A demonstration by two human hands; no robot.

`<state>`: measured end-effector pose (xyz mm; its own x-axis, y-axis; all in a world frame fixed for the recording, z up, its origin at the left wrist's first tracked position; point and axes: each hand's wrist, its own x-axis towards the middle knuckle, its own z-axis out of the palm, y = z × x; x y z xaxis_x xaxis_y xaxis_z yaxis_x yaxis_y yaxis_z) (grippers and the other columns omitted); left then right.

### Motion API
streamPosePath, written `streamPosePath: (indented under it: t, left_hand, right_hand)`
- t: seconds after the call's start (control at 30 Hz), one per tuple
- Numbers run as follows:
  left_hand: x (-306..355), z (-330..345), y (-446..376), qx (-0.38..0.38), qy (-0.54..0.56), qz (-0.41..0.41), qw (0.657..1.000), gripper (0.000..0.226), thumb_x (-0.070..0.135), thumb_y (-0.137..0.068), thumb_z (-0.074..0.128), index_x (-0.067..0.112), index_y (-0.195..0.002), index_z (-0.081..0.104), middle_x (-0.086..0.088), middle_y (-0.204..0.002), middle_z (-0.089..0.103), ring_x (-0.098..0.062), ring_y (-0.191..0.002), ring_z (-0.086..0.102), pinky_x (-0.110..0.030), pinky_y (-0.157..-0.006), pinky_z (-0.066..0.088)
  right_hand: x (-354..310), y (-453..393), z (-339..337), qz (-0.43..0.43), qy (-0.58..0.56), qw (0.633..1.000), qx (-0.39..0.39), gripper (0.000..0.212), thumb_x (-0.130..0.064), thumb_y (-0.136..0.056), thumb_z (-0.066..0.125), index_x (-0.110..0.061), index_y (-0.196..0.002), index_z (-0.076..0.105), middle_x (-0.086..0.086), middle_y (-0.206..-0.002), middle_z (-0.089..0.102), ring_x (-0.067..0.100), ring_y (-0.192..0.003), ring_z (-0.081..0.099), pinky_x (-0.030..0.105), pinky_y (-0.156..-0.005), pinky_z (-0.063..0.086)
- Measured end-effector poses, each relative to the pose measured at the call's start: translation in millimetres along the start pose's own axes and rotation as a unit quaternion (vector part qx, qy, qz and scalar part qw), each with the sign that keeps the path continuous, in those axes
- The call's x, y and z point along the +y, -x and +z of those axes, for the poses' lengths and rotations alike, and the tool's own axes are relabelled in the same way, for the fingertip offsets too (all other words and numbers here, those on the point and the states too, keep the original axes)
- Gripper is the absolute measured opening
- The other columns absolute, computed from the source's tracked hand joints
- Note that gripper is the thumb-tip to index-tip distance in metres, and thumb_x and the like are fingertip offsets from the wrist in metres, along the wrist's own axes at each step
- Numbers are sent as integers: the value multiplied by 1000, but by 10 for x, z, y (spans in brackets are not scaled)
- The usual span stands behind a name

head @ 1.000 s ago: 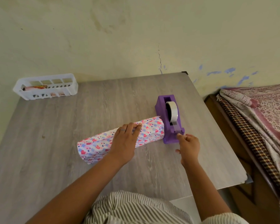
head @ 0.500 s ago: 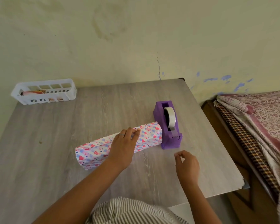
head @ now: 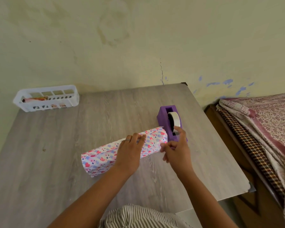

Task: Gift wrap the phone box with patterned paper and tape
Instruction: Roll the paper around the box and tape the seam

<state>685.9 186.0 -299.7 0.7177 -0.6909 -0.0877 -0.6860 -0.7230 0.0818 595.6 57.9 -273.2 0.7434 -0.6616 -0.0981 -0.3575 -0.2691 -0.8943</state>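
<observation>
Hands work mid-counter (head: 56, 145): left hand (head: 130, 154) presses flat on the wrapped box (head: 105, 155); right hand (head: 177, 150) pinches tape at the purple dispenser (head: 164, 119) just right of it.

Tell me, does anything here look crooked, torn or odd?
Mostly tidy. The wrapped box lies slanted on the table, with both paper ends open, not yet folded. The wall behind is stained, with a thin crack and blue flecks. Nothing is spilled.
</observation>
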Motion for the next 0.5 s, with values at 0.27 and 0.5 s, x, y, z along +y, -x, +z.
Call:
streamPosePath:
  t: [0.27,0.5]
  left_hand:
    - [11,-19,-11,26,38,-26,999,91,27,-86,66,19,-149,-1,-3,-150,23,-20,-134,31,-29,-110,27]
    - [-50,-5,-55,16,25,1,1000,87,29,-88,64,22,-149,2,-2,-150,23,-22,-133,32,-30,-110,27]
  right_hand:
    - [-275,-453,396,144,-13,990,1,42,-11,-86,67,-11,-117,37,8,-76,66,13,-41,53,22,-40,42]
    - [-186,-533,549,103,235,967,10,64,-25,-85,68,-10,-129,25,8,-97,58,22,-81,58,33,-64,49]
